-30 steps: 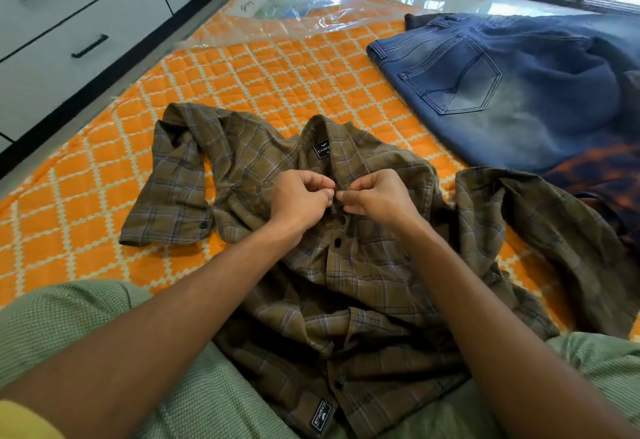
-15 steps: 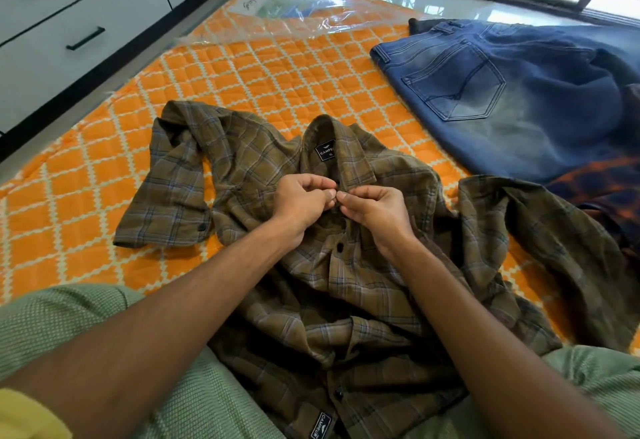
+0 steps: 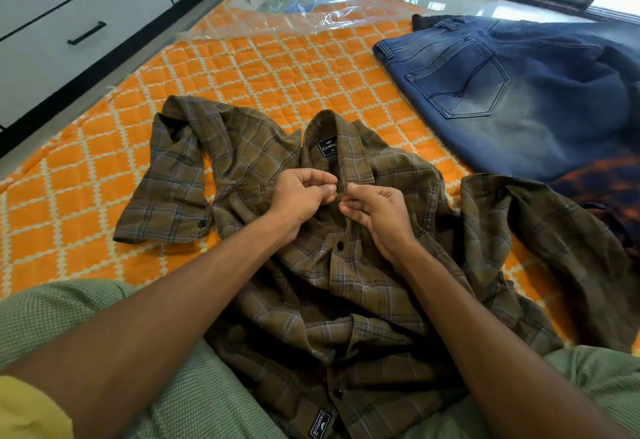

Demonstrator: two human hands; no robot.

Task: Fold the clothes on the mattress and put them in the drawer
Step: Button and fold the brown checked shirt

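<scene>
Head view, left hand (image 3: 304,192): fingers pinching the shirt (image 3: 346,265) placket below the collar.
Right hand (image 3: 377,213): fingers pinching the opposite placket edge.
Mattress (image 3: 277,67): lying bare beyond the collar.

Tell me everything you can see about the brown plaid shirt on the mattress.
The brown plaid shirt is olive-brown woven cloth with thin blue and pale checks, dark buttons and a black collar label marked XL. It lies rumpled, front up and unfolded, on the orange quilted mattress, its hem across the person's lap and sleeves sprawled to each side. The left hand and right hand pinch the placket just below the collar.
</scene>
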